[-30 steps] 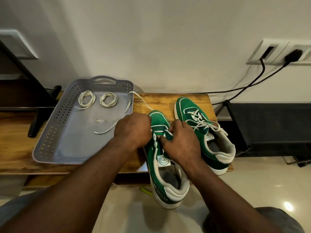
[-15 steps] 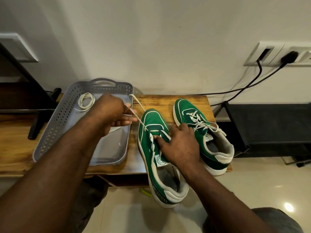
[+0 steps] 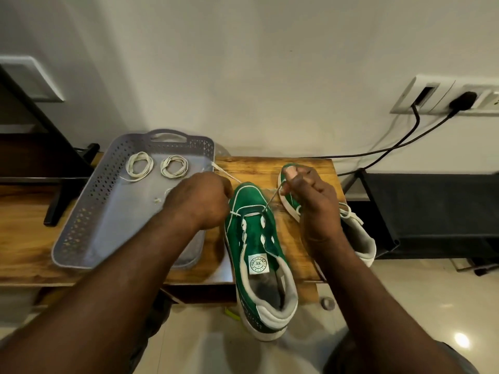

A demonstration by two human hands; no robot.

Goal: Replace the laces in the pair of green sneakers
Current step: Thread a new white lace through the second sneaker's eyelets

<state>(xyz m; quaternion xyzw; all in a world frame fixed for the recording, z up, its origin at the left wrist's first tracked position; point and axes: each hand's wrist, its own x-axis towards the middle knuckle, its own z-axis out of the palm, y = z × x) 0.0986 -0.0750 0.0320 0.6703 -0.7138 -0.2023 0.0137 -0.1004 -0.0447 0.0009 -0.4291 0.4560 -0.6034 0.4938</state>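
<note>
Sneakers: two, green with white trim, both on wooden bench (image 3: 270, 168), toes toward wall. Near sneaker (image 3: 259, 252) at centre, heel overhanging front edge of bench; eyelets mostly empty, one lace (image 3: 244, 211) threaded across lowest eyelet row only. Far sneaker (image 3: 356, 238) to its right, partly hidden behind right forearm, white lacing visible at its tongue.

Hands: two. Left hand (image 3: 201, 202) closed into loose fist at left side of near sneaker's toe, pinching one run of lace; free tail of that run leading back over tray rim. Right hand (image 3: 310, 195) raised above toe of far sneaker, thumb and fingers pressed together on other run of lace, drawn taut up from right eyelet.

Tray (image 3: 81, 225): one, grey, perforated walls, handle cut-out at far end, on left half of bench, just beside near sneaker. Contents: two coiled white laces, left coil (image 3: 139, 166) and right coil (image 3: 174, 166), side by side near far wall, apart from each other; small pale scraps on tray floor, too blurred to identify.

Wall sockets: one plate at upper right, two black cables (image 3: 405, 147) plugged in, hanging toward bench.
</note>
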